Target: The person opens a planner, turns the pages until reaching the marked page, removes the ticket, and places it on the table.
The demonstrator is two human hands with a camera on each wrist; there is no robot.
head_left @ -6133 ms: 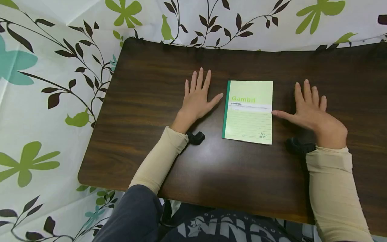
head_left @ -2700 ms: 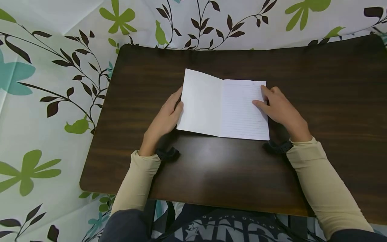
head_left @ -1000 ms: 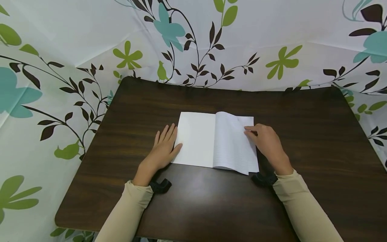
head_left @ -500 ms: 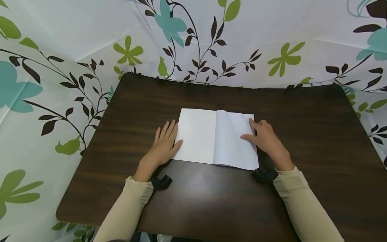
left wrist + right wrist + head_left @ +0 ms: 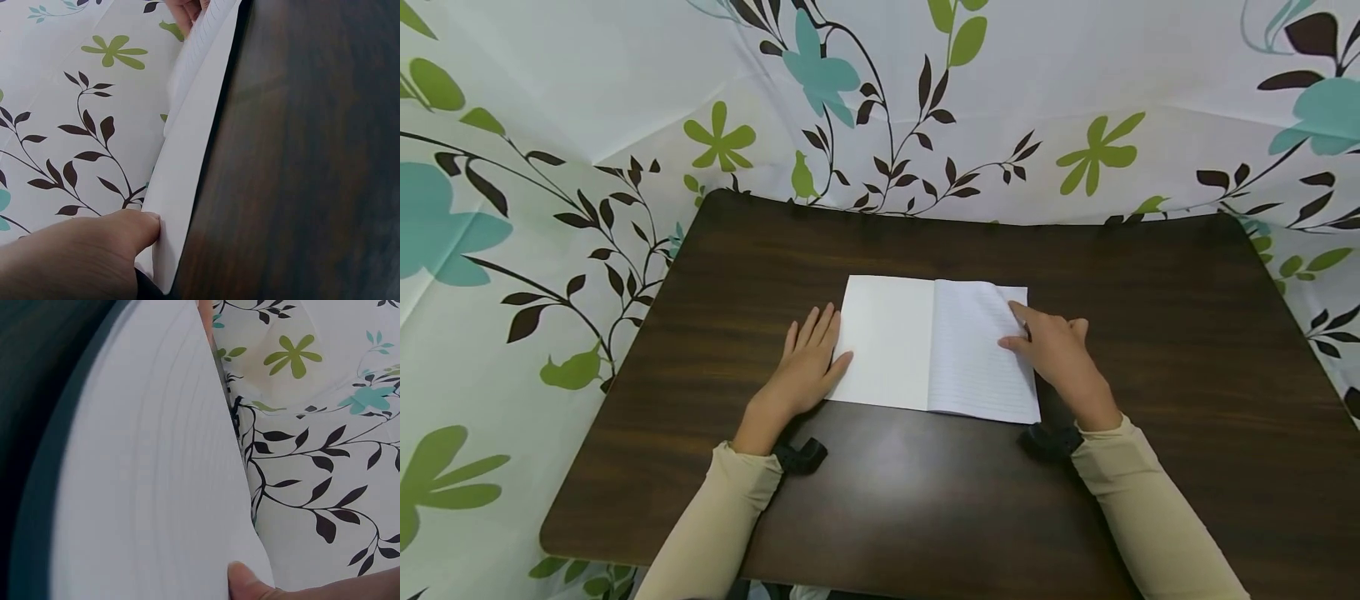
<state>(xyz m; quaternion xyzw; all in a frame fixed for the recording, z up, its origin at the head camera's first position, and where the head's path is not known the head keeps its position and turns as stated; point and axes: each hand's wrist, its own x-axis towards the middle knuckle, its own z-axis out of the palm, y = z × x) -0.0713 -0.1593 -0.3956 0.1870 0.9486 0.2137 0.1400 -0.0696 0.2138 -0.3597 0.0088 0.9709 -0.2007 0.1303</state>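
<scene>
An open notebook (image 5: 880, 342) lies on the table, a blank white side on the left and a lined page (image 5: 973, 358) on the right. My left hand (image 5: 801, 367) rests over the notebook's left edge, fingers straight, thumb on the blank side. At the right edge, my right hand (image 5: 1060, 354) has its index finger and thumb on the lined page, whose upper right corner is lifted a little. In the right wrist view the right thumb (image 5: 247, 584) lies on the bowed page. The left thumb (image 5: 140, 228) presses the blank side in the left wrist view.
The dark wooden table (image 5: 880, 517) extends around the notebook on all sides. Behind and to the left hangs a white curtain (image 5: 1000, 108) with leaf and flower prints. A black wrist strap (image 5: 802, 457) sits below the left hand.
The notebook was closed at first, then opened. A second ago a page was arched under my right hand; it lay flatter afterwards, and now its upper corner is lifted. The left hand has stayed in place lately.
</scene>
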